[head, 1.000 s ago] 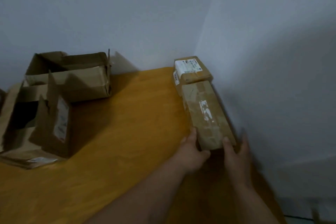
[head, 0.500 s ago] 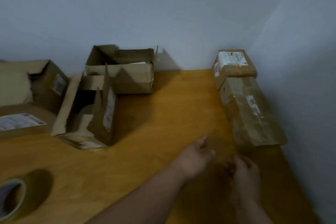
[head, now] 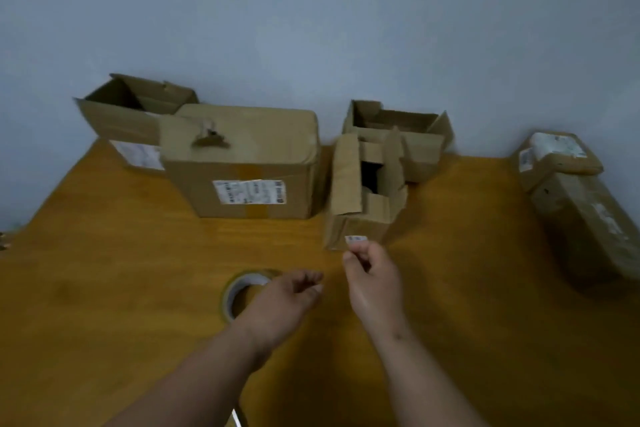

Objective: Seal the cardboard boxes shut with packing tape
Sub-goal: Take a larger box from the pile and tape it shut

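Your left hand (head: 284,302) hovers loose-fingered, holding nothing, over the tape roll (head: 242,291) lying flat on the wooden surface (head: 121,270). Your right hand (head: 372,274) reaches, fingers curled and empty, just short of the small open box (head: 363,198). Two sealed boxes (head: 581,204) sit far right.

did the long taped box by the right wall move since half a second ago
No. The long box lies against the labelled box at the table's right edge as before; only the camera turned left.
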Demonstrator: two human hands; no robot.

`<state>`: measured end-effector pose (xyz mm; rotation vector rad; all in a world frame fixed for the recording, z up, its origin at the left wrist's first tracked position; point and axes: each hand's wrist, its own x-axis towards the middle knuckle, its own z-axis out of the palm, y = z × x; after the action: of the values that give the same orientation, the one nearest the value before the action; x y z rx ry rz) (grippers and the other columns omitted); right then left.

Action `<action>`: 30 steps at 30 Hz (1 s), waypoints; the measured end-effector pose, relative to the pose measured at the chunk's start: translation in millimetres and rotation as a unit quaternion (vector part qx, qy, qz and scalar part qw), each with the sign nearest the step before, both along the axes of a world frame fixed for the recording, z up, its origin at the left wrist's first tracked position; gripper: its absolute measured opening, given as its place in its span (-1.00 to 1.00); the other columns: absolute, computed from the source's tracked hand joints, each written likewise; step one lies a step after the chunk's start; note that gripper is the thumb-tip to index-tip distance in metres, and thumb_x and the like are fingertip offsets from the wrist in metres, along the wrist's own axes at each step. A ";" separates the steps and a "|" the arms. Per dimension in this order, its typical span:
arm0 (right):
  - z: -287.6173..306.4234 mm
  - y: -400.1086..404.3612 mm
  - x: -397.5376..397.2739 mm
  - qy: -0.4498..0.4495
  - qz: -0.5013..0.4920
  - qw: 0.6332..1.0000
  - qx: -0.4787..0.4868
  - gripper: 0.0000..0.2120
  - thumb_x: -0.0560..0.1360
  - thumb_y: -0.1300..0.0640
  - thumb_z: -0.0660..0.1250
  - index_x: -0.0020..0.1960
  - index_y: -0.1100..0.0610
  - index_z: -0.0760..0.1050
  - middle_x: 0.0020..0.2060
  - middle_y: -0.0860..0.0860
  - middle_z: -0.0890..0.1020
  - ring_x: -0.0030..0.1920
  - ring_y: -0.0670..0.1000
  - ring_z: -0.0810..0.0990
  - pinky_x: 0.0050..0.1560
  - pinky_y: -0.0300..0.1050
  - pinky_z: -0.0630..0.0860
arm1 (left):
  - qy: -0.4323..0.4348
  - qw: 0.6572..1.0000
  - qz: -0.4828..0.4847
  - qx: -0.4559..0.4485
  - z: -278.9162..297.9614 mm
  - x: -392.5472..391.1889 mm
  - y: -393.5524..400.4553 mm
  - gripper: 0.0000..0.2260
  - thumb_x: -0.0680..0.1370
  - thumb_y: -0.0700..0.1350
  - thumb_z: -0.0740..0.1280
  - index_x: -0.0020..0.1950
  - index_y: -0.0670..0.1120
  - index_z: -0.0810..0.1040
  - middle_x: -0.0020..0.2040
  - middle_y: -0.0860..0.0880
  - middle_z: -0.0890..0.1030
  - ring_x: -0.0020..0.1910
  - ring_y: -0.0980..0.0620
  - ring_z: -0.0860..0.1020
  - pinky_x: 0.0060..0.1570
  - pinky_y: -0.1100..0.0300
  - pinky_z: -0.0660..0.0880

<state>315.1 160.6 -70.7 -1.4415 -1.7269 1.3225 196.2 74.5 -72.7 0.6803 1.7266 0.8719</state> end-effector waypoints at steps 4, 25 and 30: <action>14.8 -46.3 -72.7 -0.024 0.063 0.998 0.020 -0.90 0.61 0.10 0.28 0.06 -0.10 0.45 -0.03 -0.16 0.55 -0.03 -0.22 0.51 -0.11 -0.39 0.40 | 0.004 0.998 0.065 0.012 11.7 -67.7 -59.9 -0.90 0.61 -0.10 0.33 0.08 0.00 0.61 -0.10 0.03 0.66 -0.22 0.18 0.57 -0.21 0.32 0.46; 99.4 61.6 -273.8 -0.434 0.262 0.839 0.196 -0.60 0.46 0.24 0.23 0.22 -0.10 0.46 0.14 0.00 0.55 0.30 0.12 0.42 0.48 0.18 0.06 | 0.033 0.975 0.212 0.061 40.4 -264.1 -50.4 -0.68 0.63 -0.10 0.29 0.39 0.05 0.43 0.21 0.05 0.55 0.16 0.05 0.54 0.22 0.05 0.49; 111.4 36.7 -254.4 -0.370 0.177 0.867 0.285 -0.67 0.41 0.32 0.24 -0.05 -0.12 0.44 0.00 -0.08 0.55 0.22 0.09 0.41 0.34 0.11 0.14 | 0.028 0.980 0.176 0.084 40.5 -284.0 -58.6 -0.62 0.62 -0.10 0.30 0.43 0.07 0.39 0.20 0.07 0.55 0.17 0.03 0.53 0.26 -0.03 0.48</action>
<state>60.6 197.3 40.7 -1.3784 -2.6816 0.2784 -87.8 15.9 -32.2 0.5179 1.8701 1.2643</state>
